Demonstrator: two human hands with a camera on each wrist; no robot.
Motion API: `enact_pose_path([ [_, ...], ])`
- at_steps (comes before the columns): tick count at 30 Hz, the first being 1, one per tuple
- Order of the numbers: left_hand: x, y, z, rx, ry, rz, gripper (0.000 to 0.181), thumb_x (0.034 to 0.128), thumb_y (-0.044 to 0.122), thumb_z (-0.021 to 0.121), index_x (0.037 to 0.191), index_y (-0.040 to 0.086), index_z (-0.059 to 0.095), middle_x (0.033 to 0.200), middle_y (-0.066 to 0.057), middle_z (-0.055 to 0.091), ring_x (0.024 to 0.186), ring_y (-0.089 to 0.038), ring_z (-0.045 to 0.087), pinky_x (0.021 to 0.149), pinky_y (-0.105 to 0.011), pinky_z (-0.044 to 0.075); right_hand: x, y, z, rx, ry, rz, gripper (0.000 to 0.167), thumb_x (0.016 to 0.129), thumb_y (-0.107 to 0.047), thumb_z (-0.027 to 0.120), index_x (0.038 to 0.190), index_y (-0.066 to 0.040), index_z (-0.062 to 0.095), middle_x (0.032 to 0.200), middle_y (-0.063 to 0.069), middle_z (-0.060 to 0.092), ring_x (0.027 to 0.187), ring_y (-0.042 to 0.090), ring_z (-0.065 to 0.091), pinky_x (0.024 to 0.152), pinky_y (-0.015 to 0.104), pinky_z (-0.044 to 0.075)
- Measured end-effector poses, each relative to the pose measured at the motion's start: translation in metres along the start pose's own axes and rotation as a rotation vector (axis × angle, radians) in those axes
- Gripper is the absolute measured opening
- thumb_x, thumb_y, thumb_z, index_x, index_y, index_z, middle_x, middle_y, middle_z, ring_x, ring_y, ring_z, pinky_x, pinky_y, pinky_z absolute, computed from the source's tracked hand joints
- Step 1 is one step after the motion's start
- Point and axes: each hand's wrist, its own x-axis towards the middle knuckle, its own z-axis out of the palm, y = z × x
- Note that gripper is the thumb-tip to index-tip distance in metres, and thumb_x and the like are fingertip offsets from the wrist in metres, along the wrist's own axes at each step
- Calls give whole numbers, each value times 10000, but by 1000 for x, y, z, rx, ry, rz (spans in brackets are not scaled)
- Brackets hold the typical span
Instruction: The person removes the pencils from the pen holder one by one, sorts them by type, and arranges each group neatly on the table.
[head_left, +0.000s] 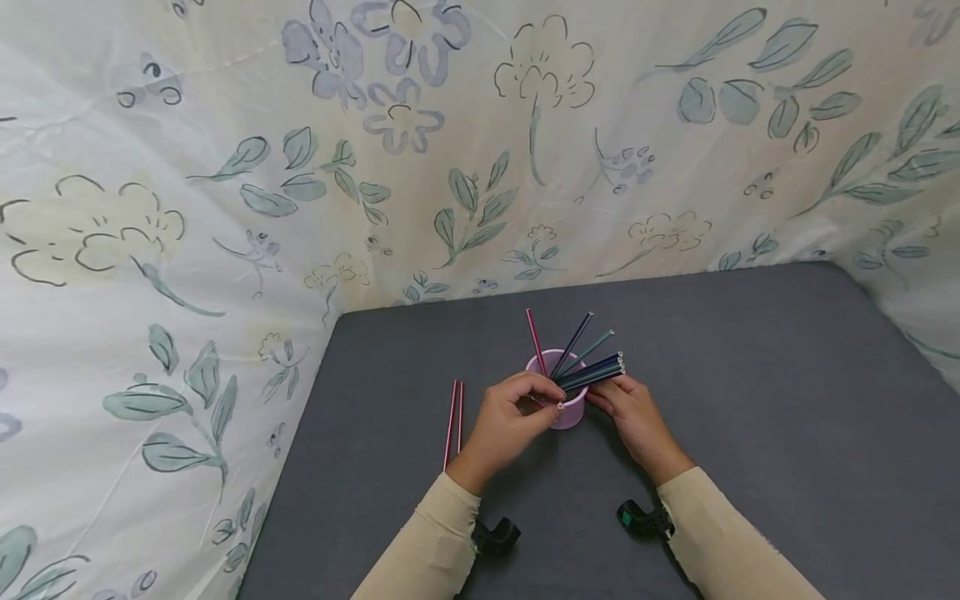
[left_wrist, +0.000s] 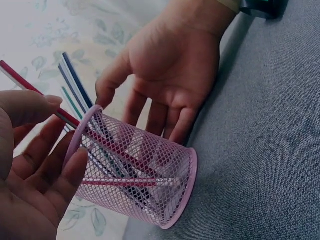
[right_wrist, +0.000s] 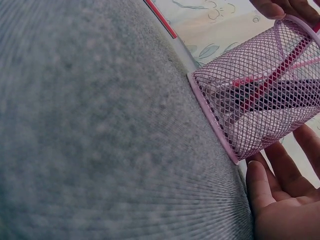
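A pink mesh pencil cup (head_left: 568, 414) stands upright on the grey table, with several red, dark blue and green pencils leaning in it. At its rim, my left hand (head_left: 501, 429) pinches a red pencil (left_wrist: 25, 82) between thumb and fingers; the pencil's lower part slants down inside the mesh. My right hand (head_left: 637, 417) is at the cup's other side, its relaxed fingers (right_wrist: 287, 170) resting along the mesh low down. Dark pencils (head_left: 596, 372) fan out over the rim towards the right hand.
Two red pencils (head_left: 452, 421) lie on the grey table (head_left: 787, 417) left of my left hand, partly hidden by the forearm. Floral cloth (head_left: 465, 208) hangs behind the table and along its left side. A black band (head_left: 645, 518) is on each wrist.
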Motion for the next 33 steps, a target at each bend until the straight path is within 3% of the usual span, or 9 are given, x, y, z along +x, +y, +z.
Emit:
enact_pose_path([
  [6,1,1,0,19,28,2,149,945,-36,817,1054,65,801,1040,1,742,921,-177,685,829,-429,609,0,0,0,-5,5,6,400,1153,-164,567,1363,168,641,1242,53,713,1103,115,709,984,301,554],
  [15,-1,-1,-4,9,160,33,146,967,-15,810,1085,52,756,1068,-25,776,964,-223,738,826,-381,612,1,-1,2,18,11,8,397,1149,-117,552,1366,212,601,1241,92,706,1098,110,710,985,305,556],
  [20,-1,-4,-7,-44,215,49,155,1009,-3,768,1141,58,712,1119,-67,765,971,-353,738,844,-370,620,1,0,1,18,6,1,390,1148,-112,552,1359,211,608,1243,82,713,1096,112,714,981,302,557],
  [24,-2,-5,-9,-86,253,64,149,1051,18,717,1189,46,668,1140,-105,750,927,-486,710,777,-477,637,1,1,1,20,4,-5,386,1146,-111,556,1352,210,612,1229,60,724,1089,113,719,976,298,559],
  [27,-3,-5,-11,-103,276,63,155,1069,33,695,1216,35,645,1152,-118,738,935,-459,722,745,-545,631,0,2,2,24,5,-8,386,1145,-107,557,1356,212,608,1235,61,724,1094,112,717,981,308,559],
  [31,-3,-5,-14,-116,303,61,175,1063,20,700,1227,15,640,1154,-128,740,947,-385,741,728,-494,638,0,3,2,21,5,-8,388,1145,-109,557,1366,207,607,1256,77,715,1105,110,711,989,315,555],
  [33,-3,-5,-16,-137,312,66,191,1053,4,708,1230,-8,637,1148,-145,741,944,-406,737,723,-445,640,0,4,1,13,4,-9,389,1145,-114,559,1368,200,611,1264,85,713,1106,111,712,989,314,555],
])
